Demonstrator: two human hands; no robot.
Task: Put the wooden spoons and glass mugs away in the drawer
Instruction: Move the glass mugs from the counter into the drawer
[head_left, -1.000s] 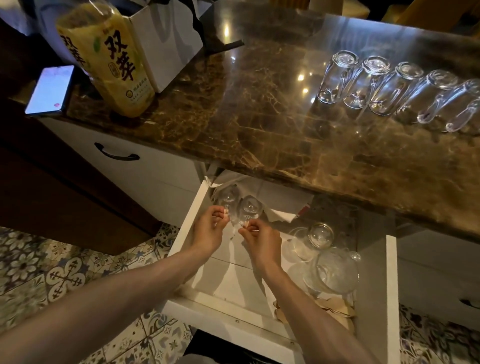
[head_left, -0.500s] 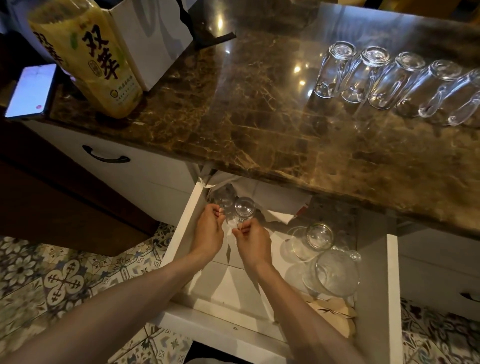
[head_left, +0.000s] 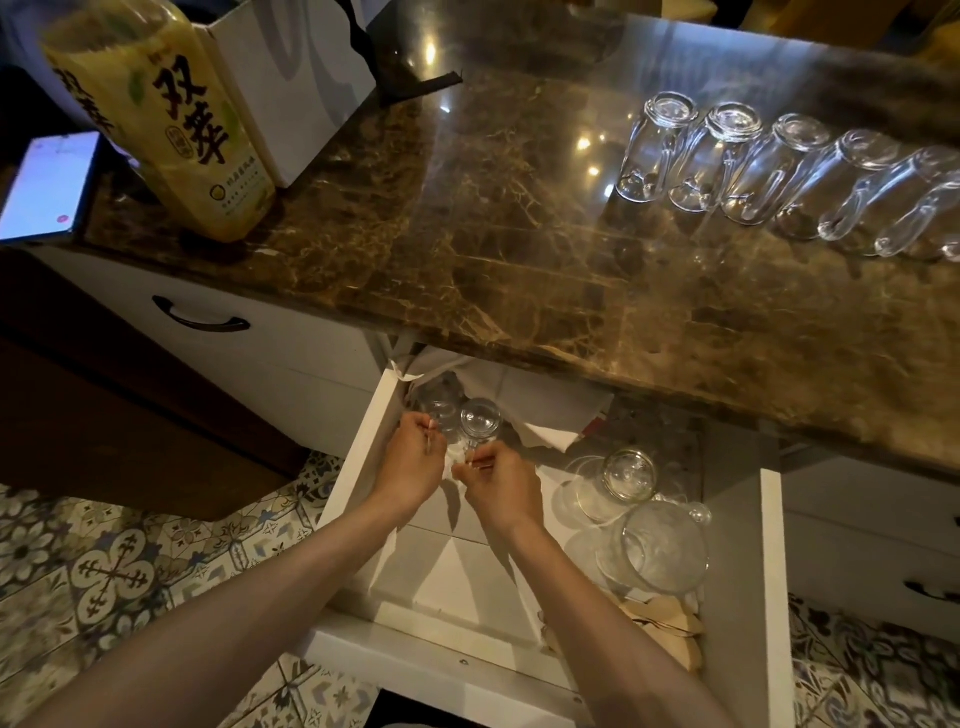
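The white drawer (head_left: 771, 571) stands pulled out below the marble counter. Both my hands reach into its far left corner. My left hand (head_left: 415, 460) pinches the handle of a glass mug (head_left: 439, 402) half hidden under the counter edge. My right hand (head_left: 501, 486) grips the handle of a second glass mug (head_left: 479, 418) standing upside down beside it. Several more glass mugs (head_left: 779, 171) lie in a row on the counter at the right. Wooden spoons (head_left: 660, 623) lie at the drawer's near right corner.
A glass jar (head_left: 628, 475) and a large glass lid (head_left: 665, 556) sit in the drawer's right half, with white paper (head_left: 540, 402) at its back. On the counter's left stand a yellow bag (head_left: 161, 119), a white box (head_left: 296, 83) and a phone (head_left: 47, 187).
Both hands with their mugs have shifted slightly toward the drawer's back left corner. The view has tilted a little; the mugs on the counter stay put.
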